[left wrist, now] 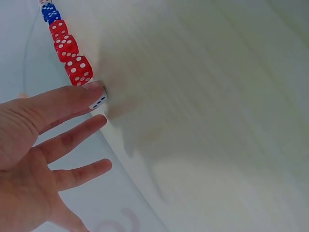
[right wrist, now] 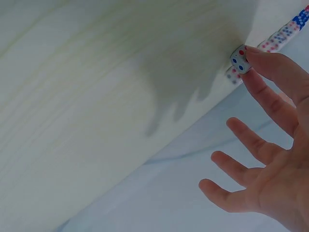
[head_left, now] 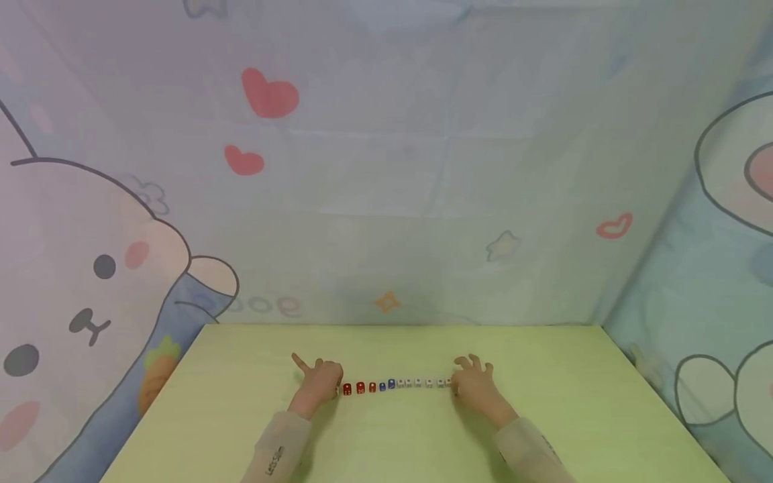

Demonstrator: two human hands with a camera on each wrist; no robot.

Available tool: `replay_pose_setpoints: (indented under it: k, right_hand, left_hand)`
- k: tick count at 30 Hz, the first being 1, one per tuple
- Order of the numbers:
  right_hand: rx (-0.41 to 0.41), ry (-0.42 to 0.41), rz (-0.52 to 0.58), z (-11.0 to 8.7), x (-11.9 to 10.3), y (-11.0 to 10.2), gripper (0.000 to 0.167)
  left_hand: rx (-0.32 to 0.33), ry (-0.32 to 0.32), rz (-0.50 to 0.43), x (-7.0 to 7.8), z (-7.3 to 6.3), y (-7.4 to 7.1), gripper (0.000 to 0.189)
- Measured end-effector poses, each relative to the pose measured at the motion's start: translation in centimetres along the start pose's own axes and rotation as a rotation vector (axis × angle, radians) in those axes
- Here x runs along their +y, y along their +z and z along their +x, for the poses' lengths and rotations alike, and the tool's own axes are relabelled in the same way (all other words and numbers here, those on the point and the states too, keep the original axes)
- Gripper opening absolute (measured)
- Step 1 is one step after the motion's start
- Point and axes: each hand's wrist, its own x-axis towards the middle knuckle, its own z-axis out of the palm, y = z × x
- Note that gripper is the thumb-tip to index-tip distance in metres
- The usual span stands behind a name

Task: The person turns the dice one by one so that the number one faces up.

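A row of dice runs sideways across the table between my two hands. From the left come three red dice [head_left: 360, 388], two blue dice [head_left: 382, 386] and several white dice [head_left: 419, 383]. My left hand [head_left: 320, 382] is at the left end, thumb and forefinger pinching a white die [left wrist: 99, 100] beside the largest red die [left wrist: 78, 70]; its other fingers are spread. At the right end, my right hand [head_left: 478, 390] pinches a white die [right wrist: 240, 59] between thumb and forefinger. Another white die [right wrist: 233, 75] lies just beyond it, partly covered.
The pale yellow table [head_left: 386, 443] stretches around the row on all sides. A printed cloth [head_left: 386, 168] with hearts and cartoon animals hangs behind the table and along its sides.
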Motion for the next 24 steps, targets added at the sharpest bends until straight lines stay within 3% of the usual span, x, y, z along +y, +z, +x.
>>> replay_pose_setpoints:
  k: [7, 15, 24]
  right_hand:
    - [0.031, 0.025, -0.003, 0.3, 1.8, -0.3, 0.009]
    - [0.034, 0.025, -0.015, 1.5, 2.2, -0.5, 0.010]
    - [-0.040, 0.029, 0.015, 2.3, 1.6, -0.7, 0.007]
  left_hand:
    - [0.035, 0.017, 0.004, -0.4, -0.2, 0.2, 0.026]
    - [0.044, 0.024, 0.008, -1.0, -0.3, 0.5, 0.027]
    - [0.043, 0.024, 0.007, -0.9, -0.2, 0.3, 0.027]
